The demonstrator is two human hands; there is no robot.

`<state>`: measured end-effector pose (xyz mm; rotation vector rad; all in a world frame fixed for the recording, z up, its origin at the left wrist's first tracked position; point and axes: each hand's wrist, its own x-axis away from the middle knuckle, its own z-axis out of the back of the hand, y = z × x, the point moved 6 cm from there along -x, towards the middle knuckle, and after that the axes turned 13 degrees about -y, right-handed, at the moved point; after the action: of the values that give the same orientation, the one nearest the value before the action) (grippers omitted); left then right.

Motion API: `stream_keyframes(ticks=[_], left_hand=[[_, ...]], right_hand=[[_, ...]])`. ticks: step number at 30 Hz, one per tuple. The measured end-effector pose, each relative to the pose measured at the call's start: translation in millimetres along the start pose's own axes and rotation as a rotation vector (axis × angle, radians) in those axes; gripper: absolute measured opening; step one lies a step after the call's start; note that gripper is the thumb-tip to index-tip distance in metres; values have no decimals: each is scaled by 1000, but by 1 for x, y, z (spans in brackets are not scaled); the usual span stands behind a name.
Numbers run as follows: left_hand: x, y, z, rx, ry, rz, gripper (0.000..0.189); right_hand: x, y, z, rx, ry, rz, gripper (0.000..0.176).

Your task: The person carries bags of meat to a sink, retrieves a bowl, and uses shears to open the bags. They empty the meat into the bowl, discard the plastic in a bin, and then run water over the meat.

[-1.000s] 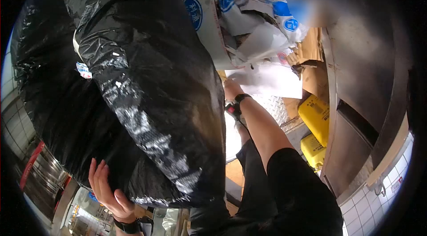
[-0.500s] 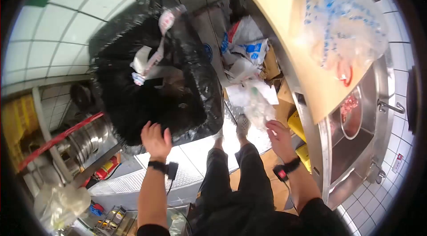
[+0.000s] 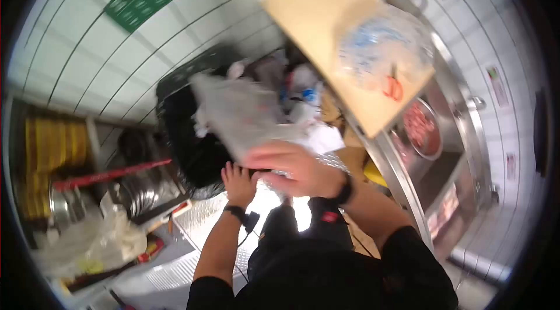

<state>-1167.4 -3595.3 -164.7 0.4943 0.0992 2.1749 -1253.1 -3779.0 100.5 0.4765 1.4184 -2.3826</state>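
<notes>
A translucent plastic bag, smeared by motion, stretches over the black-lined bin. Its lower end meets the fingers of my right hand, which is also blurred and closes on the bag. My left hand lies with fingers spread at the near rim of the bin. Paper and plastic scraps are heaped to the right of the bin. Part of the bin's opening is hidden behind the bag.
On the right, a cutting board carries a clear bag with blue print and red-handled scissors. A metal bowl of raw meat stands in the sink. To the left, shelves hold metal pans and yellow crates.
My right hand has swung left from beside the floor scraps, and the plastic bag has moved over the bin. My left hand has stayed near the rim. The view has shifted.
</notes>
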Motion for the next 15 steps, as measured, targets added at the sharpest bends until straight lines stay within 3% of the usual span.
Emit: stream_keyframes(ticks=[2, 3, 4, 5, 7, 11, 12, 13, 15], left_hand=[[4, 11, -26, -156, 13, -265, 57], [7, 25, -12, -10, -40, -303, 54], [3, 33, -8, 127, -98, -331, 53], [5, 30, -31, -105, -29, -447, 52], [5, 65, 1, 161, -147, -452, 48], [-1, 120, 13, 145, -229, -614, 45], [-4, 133, 11, 148, -275, -630, 42], [-6, 148, 9, 151, -323, -642, 39], [-16, 187, 13, 129, -315, -698, 39]], right_hand=[[-19, 27, -33, -33, -110, -147, 59], [-16, 39, -44, 9, -136, -252, 66], [-11, 44, -49, 119, -102, -221, 68], [-3, 40, -48, 132, -44, -217, 68], [22, 36, -33, 10, 39, -309, 64], [136, 40, 28, 189, 264, -541, 57], [174, 38, 43, 96, 328, -683, 56], [215, 39, 53, 206, 402, -776, 53], [289, 9, 81, 309, 599, -919, 43]])
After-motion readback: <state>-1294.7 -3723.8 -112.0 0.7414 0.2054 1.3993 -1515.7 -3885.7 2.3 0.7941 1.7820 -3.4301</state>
